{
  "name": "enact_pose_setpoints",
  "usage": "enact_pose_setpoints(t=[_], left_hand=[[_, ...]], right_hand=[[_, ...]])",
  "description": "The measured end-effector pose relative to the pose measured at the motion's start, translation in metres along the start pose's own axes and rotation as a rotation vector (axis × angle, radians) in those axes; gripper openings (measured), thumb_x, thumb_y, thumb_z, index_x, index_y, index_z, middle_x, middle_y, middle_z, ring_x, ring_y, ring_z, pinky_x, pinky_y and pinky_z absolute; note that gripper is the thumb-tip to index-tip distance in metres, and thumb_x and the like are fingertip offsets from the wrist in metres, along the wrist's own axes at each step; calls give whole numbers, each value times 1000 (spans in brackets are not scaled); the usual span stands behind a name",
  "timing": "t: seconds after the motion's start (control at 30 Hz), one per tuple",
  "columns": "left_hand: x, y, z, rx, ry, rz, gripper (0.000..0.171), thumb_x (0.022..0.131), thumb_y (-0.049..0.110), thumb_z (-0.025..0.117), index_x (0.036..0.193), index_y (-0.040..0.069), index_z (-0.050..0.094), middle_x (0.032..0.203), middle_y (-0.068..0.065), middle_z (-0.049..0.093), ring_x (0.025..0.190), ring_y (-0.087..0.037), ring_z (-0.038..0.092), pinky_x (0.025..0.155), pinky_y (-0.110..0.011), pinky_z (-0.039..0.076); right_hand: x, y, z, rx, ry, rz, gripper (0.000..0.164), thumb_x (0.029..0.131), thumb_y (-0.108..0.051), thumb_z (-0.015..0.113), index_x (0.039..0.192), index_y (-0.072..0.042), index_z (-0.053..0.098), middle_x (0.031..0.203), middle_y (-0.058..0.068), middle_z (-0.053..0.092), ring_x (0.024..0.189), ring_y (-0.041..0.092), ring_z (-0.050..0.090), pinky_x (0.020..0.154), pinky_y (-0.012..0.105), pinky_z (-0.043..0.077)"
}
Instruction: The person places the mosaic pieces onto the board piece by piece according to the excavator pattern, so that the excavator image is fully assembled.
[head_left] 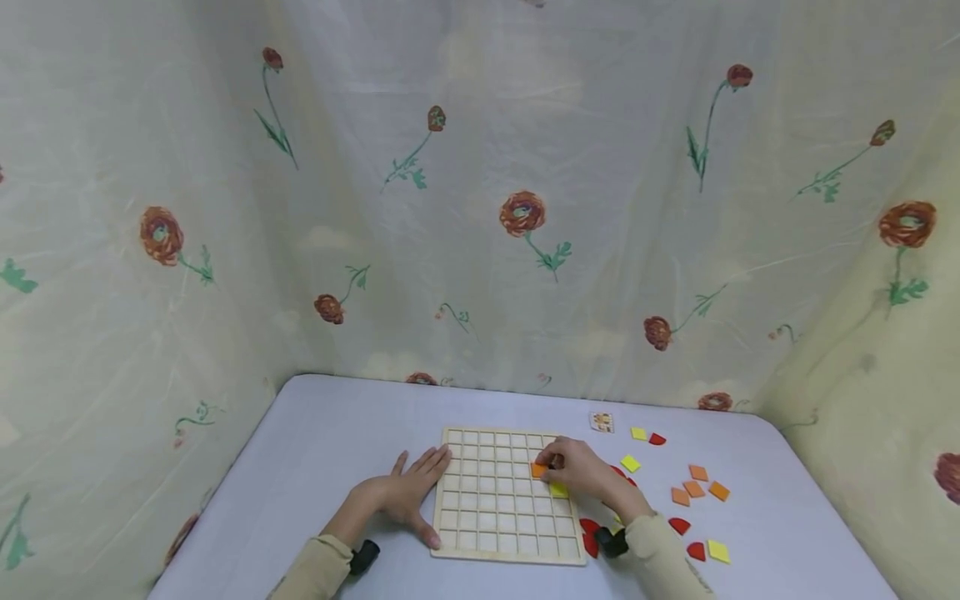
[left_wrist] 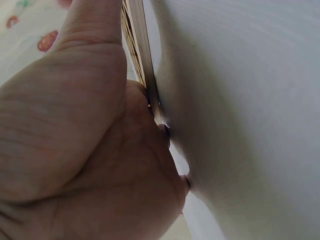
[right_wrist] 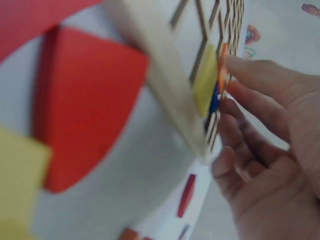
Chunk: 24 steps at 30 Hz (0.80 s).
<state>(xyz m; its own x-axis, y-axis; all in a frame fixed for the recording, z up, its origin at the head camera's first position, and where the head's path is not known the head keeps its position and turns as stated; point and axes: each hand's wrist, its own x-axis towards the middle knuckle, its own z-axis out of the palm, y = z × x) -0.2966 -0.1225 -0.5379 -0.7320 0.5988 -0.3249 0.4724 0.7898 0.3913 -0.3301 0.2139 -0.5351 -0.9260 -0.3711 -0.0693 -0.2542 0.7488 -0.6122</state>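
Pinching orange tile [head_left: 537,471], obscured blue shape [right_wrist: 214,102], possibly tile

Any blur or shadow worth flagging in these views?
Head: soft, even light, grid board readable; left wrist: broad shadow across the tabletop beside the left hand; right wrist: large red piece and lower-left yellow piece blurred.

Beige sleeves [head_left: 317,565], black wrist cameras [head_left: 364,557]

Grid board [head_left: 487,498] on the table [head_left: 345,442] — loose tiles [head_left: 718,491] to its right, curtain [head_left: 480,283] behind.
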Motion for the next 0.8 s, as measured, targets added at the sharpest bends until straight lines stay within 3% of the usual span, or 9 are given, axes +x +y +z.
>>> enact_pose_setpoints(t=[0.13,0.27,0.67,0.8], left_hand=[[3,-4,2,-20,1,2,137,60,71,75,156,11,-2,164,-7,-6,151,-28,-6,116,-62,-5],[3,-2,0,-11,-14,-18,137,60,70,75,156,11,-3,164,-6,-6,151,-27,-7,116,-62,-5],[0,3,0,16,-17,-29,132,64,64,78,156,9,0,164,-8,-3,151,-28,-3,116,-62,-2],[0,2,-1,12,-16,-31,132,65,65,77,156,9,0,164,-8,-3,151,-28,-4,116,-63,-2]], right_hand=[[-1,7,1,23,64,51,8,87,-17,72,95,-17,71,90,-4,59,81,14,52,69,27,46],[-3,9,1,40,50,93,5,88,-14,70,91,-18,70,90,-5,63,82,14,53,73,29,47],[-11,8,1,97,37,86,11,89,-14,69,99,-16,70,93,-5,65,83,14,54,74,29,48],[-14,10,-2,96,79,99,12,89,-18,69,101,-17,69,92,-7,65,84,13,55,75,27,48]])
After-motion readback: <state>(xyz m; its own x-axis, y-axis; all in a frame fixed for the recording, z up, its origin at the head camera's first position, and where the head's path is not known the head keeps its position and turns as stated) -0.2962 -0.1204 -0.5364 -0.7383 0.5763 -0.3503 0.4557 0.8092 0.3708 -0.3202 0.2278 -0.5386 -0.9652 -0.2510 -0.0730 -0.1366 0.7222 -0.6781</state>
